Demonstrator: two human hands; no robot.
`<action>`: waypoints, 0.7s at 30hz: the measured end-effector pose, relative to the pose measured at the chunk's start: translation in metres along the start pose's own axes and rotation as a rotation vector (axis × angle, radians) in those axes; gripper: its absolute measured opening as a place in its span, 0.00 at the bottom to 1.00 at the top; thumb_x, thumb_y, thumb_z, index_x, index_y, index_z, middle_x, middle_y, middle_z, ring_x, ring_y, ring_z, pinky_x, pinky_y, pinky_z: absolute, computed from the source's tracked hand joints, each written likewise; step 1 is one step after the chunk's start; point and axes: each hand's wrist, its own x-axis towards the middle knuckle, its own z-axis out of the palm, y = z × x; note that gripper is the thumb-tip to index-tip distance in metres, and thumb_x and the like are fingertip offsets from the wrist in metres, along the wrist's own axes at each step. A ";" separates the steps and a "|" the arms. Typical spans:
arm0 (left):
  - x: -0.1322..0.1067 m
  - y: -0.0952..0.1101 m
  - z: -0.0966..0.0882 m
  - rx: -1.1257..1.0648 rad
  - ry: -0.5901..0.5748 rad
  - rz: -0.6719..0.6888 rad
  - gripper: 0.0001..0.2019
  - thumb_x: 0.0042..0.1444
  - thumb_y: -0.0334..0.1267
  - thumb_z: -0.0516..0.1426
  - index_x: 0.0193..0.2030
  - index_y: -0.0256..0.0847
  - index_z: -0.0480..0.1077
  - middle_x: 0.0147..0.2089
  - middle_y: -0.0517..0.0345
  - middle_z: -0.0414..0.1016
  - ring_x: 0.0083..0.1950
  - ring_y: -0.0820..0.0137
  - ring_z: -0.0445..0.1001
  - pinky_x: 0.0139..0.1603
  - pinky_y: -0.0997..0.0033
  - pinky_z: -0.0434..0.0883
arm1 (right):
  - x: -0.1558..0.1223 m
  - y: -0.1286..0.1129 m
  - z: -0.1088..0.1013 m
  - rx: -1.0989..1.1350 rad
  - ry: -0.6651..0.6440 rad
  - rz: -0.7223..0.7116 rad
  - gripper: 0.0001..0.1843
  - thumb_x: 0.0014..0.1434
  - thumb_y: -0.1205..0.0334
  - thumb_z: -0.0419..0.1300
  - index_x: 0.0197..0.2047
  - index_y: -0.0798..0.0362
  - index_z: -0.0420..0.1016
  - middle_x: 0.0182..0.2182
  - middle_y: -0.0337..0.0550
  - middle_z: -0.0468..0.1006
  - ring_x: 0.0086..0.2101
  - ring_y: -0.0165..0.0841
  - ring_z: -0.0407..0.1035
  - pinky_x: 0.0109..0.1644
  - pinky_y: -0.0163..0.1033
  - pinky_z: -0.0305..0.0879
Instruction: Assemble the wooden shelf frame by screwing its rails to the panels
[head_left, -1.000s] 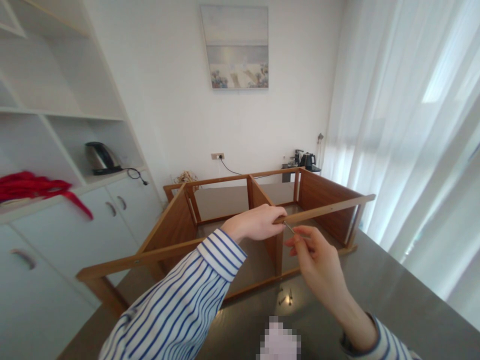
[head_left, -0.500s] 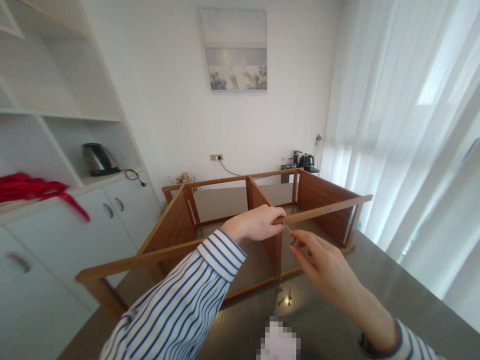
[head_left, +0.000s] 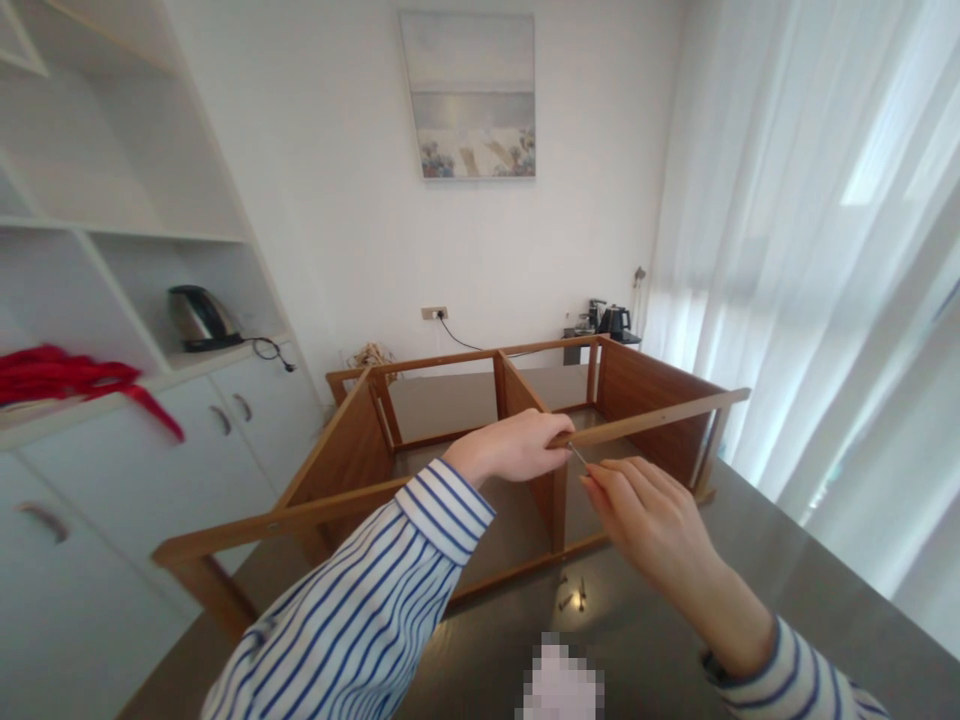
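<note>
A wooden shelf frame (head_left: 652,420) lies on its side, with three brown shelf boards between its rails. My left hand (head_left: 521,443) is wrapped over the near top rail where it meets the middle board (head_left: 525,395). Just right of it, my right hand (head_left: 649,510) pinches a thin metal hex key (head_left: 577,456). The key's tip meets the rail beside my left fingers; its other end is hidden in my right fingers. Several small screws (head_left: 574,597) lie on the dark table below my hands.
The frame stands on a grey-brown table (head_left: 780,570). White cabinets (head_left: 127,530) run along the left, bearing red cloth (head_left: 67,375) and a kettle (head_left: 201,318). A white curtain (head_left: 795,250) hangs at the right. A black pot (head_left: 615,320) stands by the back wall.
My right hand has turned about the hex key, its fingers now more closed and its knuckles higher. My left hand keeps its grip on the rail.
</note>
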 end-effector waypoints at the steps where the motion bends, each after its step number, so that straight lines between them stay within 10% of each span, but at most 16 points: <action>1: 0.000 0.000 0.000 0.000 0.000 -0.003 0.13 0.57 0.43 0.51 0.44 0.41 0.69 0.33 0.56 0.74 0.31 0.71 0.71 0.30 0.74 0.62 | 0.000 -0.002 0.002 0.028 0.011 0.043 0.07 0.63 0.66 0.53 0.35 0.55 0.70 0.31 0.46 0.76 0.33 0.32 0.69 0.39 0.38 0.63; 15: 0.001 -0.002 0.001 0.000 0.014 0.033 0.12 0.57 0.42 0.51 0.44 0.40 0.69 0.32 0.57 0.74 0.31 0.71 0.70 0.29 0.74 0.61 | -0.001 -0.016 0.014 0.653 -0.024 0.821 0.20 0.64 0.50 0.49 0.27 0.53 0.69 0.21 0.40 0.74 0.23 0.30 0.67 0.26 0.34 0.59; 21: 0.000 -0.002 0.002 0.002 0.010 0.014 0.12 0.57 0.43 0.51 0.44 0.41 0.69 0.32 0.58 0.73 0.30 0.71 0.69 0.29 0.74 0.61 | -0.005 -0.006 0.009 0.594 -0.032 0.647 0.14 0.64 0.54 0.50 0.42 0.54 0.70 0.33 0.45 0.78 0.32 0.33 0.72 0.33 0.37 0.67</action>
